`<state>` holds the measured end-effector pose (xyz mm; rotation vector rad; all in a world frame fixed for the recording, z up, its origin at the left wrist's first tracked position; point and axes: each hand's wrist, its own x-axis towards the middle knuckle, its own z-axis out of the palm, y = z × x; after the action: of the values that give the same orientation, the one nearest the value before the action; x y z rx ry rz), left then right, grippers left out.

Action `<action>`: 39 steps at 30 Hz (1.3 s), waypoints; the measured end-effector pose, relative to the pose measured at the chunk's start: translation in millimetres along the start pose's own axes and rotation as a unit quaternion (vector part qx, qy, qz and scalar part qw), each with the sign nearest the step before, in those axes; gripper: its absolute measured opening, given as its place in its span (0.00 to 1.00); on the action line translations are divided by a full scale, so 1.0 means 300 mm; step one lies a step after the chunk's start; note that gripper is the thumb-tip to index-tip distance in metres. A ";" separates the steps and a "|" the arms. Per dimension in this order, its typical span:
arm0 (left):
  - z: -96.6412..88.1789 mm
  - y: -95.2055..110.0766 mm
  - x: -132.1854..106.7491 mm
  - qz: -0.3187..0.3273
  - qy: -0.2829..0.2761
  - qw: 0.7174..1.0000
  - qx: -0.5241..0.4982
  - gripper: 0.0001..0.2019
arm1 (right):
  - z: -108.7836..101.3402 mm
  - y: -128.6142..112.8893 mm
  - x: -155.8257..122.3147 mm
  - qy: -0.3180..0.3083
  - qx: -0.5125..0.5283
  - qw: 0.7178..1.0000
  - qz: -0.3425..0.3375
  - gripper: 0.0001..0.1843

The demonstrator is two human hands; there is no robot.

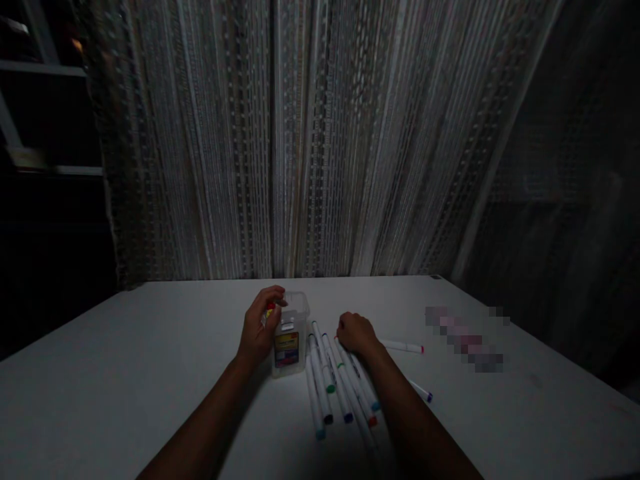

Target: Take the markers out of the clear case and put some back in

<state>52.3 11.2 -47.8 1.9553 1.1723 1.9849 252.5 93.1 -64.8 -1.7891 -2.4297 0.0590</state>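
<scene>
A clear plastic container (289,363) with a yellow and dark label stands upright on the white table. My left hand (259,327) is wrapped around its upper left side, thumb at the front and fingers over the rim. Something small, red and yellow, shows by those fingers. Several white markers (330,373) with coloured ends lie in a loose pile to the right of the container. Over the far end of the pile, my right hand (356,331) is closed with its fingers curled down; what they hold, if anything, is hidden. My right forearm covers part of the pile.
Right of my right arm lie a marker with a pink end (406,347) and another with a purple end (424,392). A blurred-out patch (465,339) is farther right on the table (165,347). A patterned curtain (300,147) hangs behind the far edge.
</scene>
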 end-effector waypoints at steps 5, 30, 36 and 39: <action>0.000 0.001 0.001 -0.001 0.001 1.000 0.006 0.13 | 0.001 0.000 0.002 -0.005 -0.002 1.000 0.003 0.14; 0.001 -0.003 0.001 -0.003 0.000 1.000 0.006 0.14 | -0.010 -0.001 -0.005 0.014 0.000 1.000 -0.001 0.15; 0.000 -0.001 0.002 -0.002 -0.002 1.000 0.008 0.14 | -0.090 -0.015 -0.036 -0.001 0.017 1.000 -0.021 0.14; 0.000 0.005 0.004 -0.008 -0.003 1.000 0.007 0.14 | -0.126 -0.038 -0.087 -0.039 -0.014 0.997 -0.060 0.14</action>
<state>52.6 10.9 -46.0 1.9506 1.2012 1.9670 253.9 63.3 -28.1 -1.6780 -2.5999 0.0856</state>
